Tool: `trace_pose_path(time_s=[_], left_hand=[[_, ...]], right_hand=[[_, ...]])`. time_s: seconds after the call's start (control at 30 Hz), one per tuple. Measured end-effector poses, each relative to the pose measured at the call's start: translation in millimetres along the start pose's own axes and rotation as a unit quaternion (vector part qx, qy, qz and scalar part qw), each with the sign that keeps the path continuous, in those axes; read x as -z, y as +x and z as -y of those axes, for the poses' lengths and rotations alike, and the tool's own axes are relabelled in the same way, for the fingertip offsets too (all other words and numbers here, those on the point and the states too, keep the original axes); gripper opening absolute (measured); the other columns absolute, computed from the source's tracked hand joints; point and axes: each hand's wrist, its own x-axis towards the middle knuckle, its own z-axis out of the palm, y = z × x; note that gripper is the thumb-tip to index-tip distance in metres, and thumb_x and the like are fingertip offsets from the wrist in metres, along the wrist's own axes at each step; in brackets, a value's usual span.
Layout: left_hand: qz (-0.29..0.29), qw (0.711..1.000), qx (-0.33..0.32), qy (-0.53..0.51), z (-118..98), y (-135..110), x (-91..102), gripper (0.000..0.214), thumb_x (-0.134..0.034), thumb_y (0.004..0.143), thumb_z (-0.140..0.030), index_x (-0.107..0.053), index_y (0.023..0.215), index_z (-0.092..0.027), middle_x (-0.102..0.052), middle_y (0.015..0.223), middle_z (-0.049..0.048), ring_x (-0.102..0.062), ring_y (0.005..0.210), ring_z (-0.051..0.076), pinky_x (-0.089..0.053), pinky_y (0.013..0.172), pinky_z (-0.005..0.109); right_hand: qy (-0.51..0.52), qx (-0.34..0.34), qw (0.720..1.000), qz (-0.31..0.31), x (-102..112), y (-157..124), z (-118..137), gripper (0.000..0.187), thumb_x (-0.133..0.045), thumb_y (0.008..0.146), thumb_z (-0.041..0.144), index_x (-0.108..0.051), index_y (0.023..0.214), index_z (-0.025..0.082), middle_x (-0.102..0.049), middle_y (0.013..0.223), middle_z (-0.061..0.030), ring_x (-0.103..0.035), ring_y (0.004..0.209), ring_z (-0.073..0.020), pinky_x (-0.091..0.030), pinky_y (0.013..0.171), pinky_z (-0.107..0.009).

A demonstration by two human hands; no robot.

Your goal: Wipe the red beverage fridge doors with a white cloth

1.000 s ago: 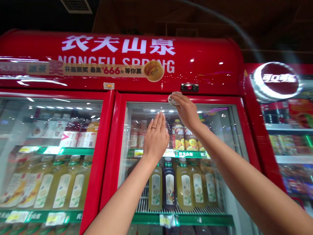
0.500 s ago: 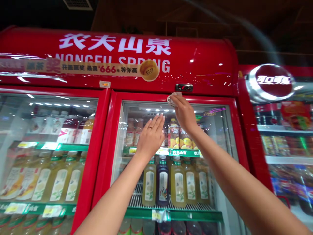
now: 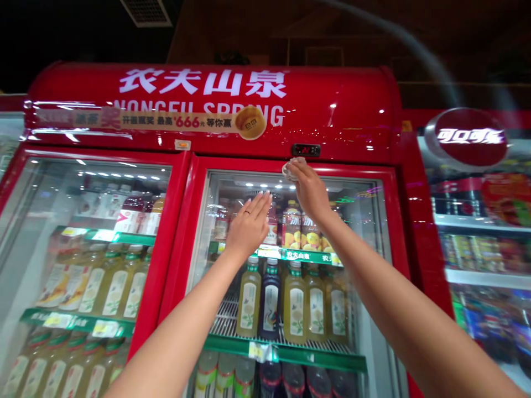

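Note:
A red two-door drinks fridge [image 3: 340,110] stands in front of me. My right hand [image 3: 309,190] presses a small white cloth [image 3: 290,167] against the top of the right glass door's red frame, just under the small display. My left hand [image 3: 248,224] lies flat on the right door's glass [image 3: 365,232], fingers stretched out together, a ring on one finger. Behind the glass stand bottles of yellow drink [image 3: 295,301] and one dark bottle [image 3: 269,301] on a wire shelf.
The left glass door [image 3: 83,232] shows more shelves of yellow bottles. A second red fridge with a round logo [image 3: 470,138] stands to the right, with packed shelves. A dark ceiling with a vent [image 3: 147,11] is above.
The view has pulled back and shifted, showing more of the fridge's left side. Both hands stay in place on the right door, the left hand sliding slightly left and down.

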Motion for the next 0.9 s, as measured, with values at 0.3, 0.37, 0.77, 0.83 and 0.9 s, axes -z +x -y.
trace_pose_path(time_s=[0.3, 0.37, 0.77, 0.83, 0.9], left_hand=[[0.019, 1.000, 0.008, 0.006, -1.0, 0.3, 1.4, 0.073, -0.038, 0.104, -0.016, -0.018, 0.174, -0.017, -0.035, 0.178, 0.0070, -0.032, 0.166, 0.022, -0.034, 0.135, 0.046], [0.019, 1.000, 0.009, 0.004, -0.7, 0.1, 0.9, 0.074, -0.038, 0.104, -0.016, -0.014, 0.174, -0.018, -0.035, 0.178, 0.0072, -0.032, 0.166, 0.022, -0.034, 0.136, 0.046], [0.007, 1.000, 0.014, -0.022, -3.6, -0.5, 2.4, 0.077, -0.037, 0.106, -0.017, -0.005, 0.176, -0.021, -0.036, 0.177, 0.0059, -0.034, 0.165, 0.022, -0.034, 0.135, 0.046], [0.007, 0.999, 0.015, -0.028, -3.4, -0.4, 2.4, 0.077, -0.037, 0.106, -0.017, -0.005, 0.176, -0.021, -0.035, 0.177, 0.0056, -0.034, 0.165, 0.022, -0.034, 0.135, 0.046], [0.008, 0.999, 0.013, -0.031, -3.1, -0.3, 2.1, 0.077, -0.037, 0.106, -0.017, -0.005, 0.176, -0.021, -0.035, 0.177, 0.0055, -0.033, 0.165, 0.021, -0.034, 0.135, 0.046]], right_hand=[[0.007, 0.058, 0.996, 0.068, 10.7, -13.4, 4.2, 0.057, -0.046, 0.100, 0.009, -0.066, 0.148, 0.032, -0.066, 0.156, -0.0034, -0.053, 0.153, -0.0278, -0.049, 0.127, -0.053], [-0.002, 0.050, 0.997, 0.059, 14.1, -17.7, 1.1, 0.055, -0.044, 0.102, 0.011, -0.065, 0.149, 0.031, -0.065, 0.157, -0.0039, -0.051, 0.155, -0.0267, -0.047, 0.128, -0.052], [0.017, 0.039, 0.999, 0.019, 4.6, -6.6, -0.9, 0.056, -0.044, 0.101, 0.009, -0.068, 0.143, 0.035, -0.070, 0.150, -0.0018, -0.058, 0.149, -0.0264, -0.053, 0.123, -0.055], [0.007, 0.041, 0.999, 0.028, 15.9, -11.3, -10.6, 0.054, -0.045, 0.102, 0.010, -0.069, 0.143, 0.035, -0.069, 0.151, -0.0015, -0.058, 0.149, -0.0263, -0.054, 0.122, -0.054], [-0.002, 0.012, 1.000, 0.007, 21.2, -11.0, -16.9, 0.050, -0.047, 0.102, 0.013, -0.069, 0.142, 0.033, -0.070, 0.151, -0.0044, -0.059, 0.148, -0.0291, -0.055, 0.121, -0.056]])
